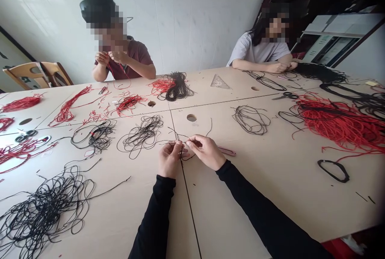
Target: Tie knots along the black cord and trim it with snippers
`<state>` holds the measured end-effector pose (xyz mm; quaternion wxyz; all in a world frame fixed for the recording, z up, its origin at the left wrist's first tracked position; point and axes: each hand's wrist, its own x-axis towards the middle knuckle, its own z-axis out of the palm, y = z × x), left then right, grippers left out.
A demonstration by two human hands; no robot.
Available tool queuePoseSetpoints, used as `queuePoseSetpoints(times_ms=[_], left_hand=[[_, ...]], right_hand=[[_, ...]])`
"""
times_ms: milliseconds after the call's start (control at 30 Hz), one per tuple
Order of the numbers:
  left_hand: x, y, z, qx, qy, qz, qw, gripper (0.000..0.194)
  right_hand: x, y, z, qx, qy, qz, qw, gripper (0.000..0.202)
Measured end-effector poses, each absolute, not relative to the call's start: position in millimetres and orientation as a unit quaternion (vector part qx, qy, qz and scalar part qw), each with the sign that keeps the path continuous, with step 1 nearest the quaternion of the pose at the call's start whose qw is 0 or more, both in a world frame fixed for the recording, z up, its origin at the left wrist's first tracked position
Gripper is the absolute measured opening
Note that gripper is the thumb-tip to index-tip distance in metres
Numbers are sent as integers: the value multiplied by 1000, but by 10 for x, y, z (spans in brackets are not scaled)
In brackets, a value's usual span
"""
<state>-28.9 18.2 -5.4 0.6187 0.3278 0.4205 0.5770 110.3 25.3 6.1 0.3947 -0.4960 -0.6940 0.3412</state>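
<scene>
Near the middle of the table, my left hand (171,155) pinches a thin black cord (207,131) between thumb and fingers. Close beside it on the right, my right hand (206,150) is closed in a pinch on the same cord. Loose ends of the cord stick out above and below my fingers, and part of it is hidden by them. Partly behind my right wrist lies a slim pink tool (227,151); its kind I cannot make out. A loose black cord bundle (146,130) rests left of my hands, and a coiled black cord (252,120) to the right.
A large black cord tangle (48,206) lies front left. Red cords (333,122) are heaped at right, near black scissors (285,95). A clear set square (219,82) lies farther back. Two people sit across the table (240,194), one handling red cord (120,84).
</scene>
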Motion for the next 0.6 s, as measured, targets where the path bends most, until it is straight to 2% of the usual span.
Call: queuePoseSetpoints(times_ms=[233,333,433,600], left_hand=[[-299,206,-70,303,424,601,606,32],[-315,210,-74,284,411,613,612,33],[-319,205,-70,282,404,611,619,33],[-314,210,-93,288,403,590,637,33]], right_hand=[[1283,344,123,-532,-733,143,399,17],[1337,350,126,-552,-722,110,403,19],[1345,342,128,-570,-670,173,442,22],[1359,374,153,-483,-488,425,591,23]])
